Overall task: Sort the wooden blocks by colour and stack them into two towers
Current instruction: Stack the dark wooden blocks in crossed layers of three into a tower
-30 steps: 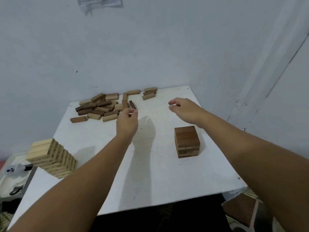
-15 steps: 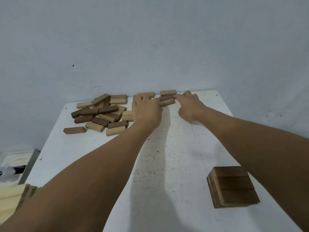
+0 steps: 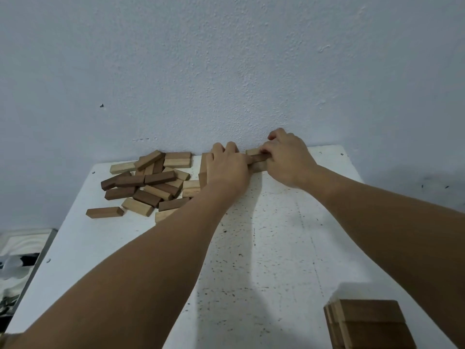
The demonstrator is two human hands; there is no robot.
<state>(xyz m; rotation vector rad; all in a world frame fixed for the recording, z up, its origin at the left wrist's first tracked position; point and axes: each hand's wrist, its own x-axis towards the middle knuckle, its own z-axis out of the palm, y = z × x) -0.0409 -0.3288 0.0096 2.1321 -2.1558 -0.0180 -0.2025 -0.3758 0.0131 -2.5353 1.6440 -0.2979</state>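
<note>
A mixed pile of light and dark wooden blocks [image 3: 148, 183] lies at the table's back left. By the wall, my right hand [image 3: 286, 159] curls its fingers round one end of a dark block [image 3: 257, 158]. That block lies between a light block [image 3: 252, 151] and another light block [image 3: 258, 167]. My left hand [image 3: 227, 168] lies knuckles up over the dark block's other end, with its fingertips hidden. A low tower of dark blocks [image 3: 367, 323] stands at the front right, partly cut off by the frame's edge.
The white speckled table [image 3: 271, 248] ends against a pale wall [image 3: 226, 71]. A white tray with dark items [image 3: 20, 250] sits below the table's left edge. One loose brown block [image 3: 104, 212] lies apart at the pile's front left.
Both hands have reached forward to the blocks by the wall and closed in on the dark one. My head has moved closer, so the dark tower has slid to the bottom right corner.
</note>
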